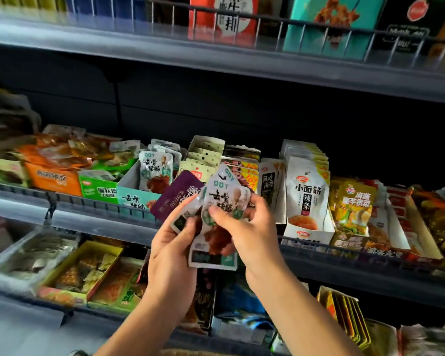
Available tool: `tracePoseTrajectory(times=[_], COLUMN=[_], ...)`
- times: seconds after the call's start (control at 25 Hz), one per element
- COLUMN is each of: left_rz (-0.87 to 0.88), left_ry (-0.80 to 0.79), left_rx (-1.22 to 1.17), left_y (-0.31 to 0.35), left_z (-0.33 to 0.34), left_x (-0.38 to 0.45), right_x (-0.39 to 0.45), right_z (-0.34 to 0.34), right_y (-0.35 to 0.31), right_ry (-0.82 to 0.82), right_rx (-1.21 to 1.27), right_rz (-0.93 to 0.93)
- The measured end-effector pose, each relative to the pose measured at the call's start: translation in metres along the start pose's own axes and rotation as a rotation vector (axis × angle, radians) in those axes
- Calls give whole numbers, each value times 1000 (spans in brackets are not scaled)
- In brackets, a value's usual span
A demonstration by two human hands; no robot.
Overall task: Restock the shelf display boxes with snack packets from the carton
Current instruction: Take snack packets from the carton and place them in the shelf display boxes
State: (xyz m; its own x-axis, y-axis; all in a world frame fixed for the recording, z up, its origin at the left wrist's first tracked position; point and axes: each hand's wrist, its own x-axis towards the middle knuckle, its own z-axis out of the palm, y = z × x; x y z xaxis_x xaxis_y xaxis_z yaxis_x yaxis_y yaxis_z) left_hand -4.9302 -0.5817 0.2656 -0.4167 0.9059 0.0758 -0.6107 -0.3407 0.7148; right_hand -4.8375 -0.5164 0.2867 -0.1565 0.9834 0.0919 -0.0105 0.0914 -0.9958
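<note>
Both the left hand [174, 242] and right hand [244, 227] gripped the fanned white pork-trotter packets [216, 219]; squaring them upright, fronts forward, suited the teal display box [132, 195] to the left

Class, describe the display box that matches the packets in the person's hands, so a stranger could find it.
Start at the middle shelf, the one level with the hands. Left of the purple packet stands a teal display box holding one white packet. Unlike its orange and green neighbours, it is nearly empty.

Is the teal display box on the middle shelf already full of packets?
No, the teal display box holds few packets, with bare space at its front.
</note>
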Motion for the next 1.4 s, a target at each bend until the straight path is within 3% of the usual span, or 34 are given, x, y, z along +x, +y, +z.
tracePoseTrajectory(times=[0.12,0.24,0.44,0.6,0.68,0.84,0.96,1.08,1.2,1.32,1.4], left_rz=[16,20,-51,55,136,114,137,211,224,189,173], left_ry=[-45,-44,93,289,377,417,376,338,355,362,357], left_rx=[-48,-39,494,526,518,425,402,380,376,332,289], left_y=[27,53,75,104,119,136,140,139,136,132,127], left_z=[-13,-39,-74,-100,-116,-134,-139,-142,-142,-139,-134], left_x=[18,44,82,95,96,96,95,94,95,96,95], right_x=[17,38,81,125,151,169,173,170,164,162,153], right_z=[24,48,80,123,143,193,207,204,196,193,188], right_y=[-8,-17,-29,-43,-43,-18,-1,0,-2,-6,-9], right_ry=[63,-58,-267,-70,-50,-203,-153,-8,-14,-48,-33], right_rx=[71,100,88,116,105,-313,-467,-860,-1268,-1339,-1237], right_rz=[24,66,89,-4,5,26,-18,-277,-595,-674,-699])
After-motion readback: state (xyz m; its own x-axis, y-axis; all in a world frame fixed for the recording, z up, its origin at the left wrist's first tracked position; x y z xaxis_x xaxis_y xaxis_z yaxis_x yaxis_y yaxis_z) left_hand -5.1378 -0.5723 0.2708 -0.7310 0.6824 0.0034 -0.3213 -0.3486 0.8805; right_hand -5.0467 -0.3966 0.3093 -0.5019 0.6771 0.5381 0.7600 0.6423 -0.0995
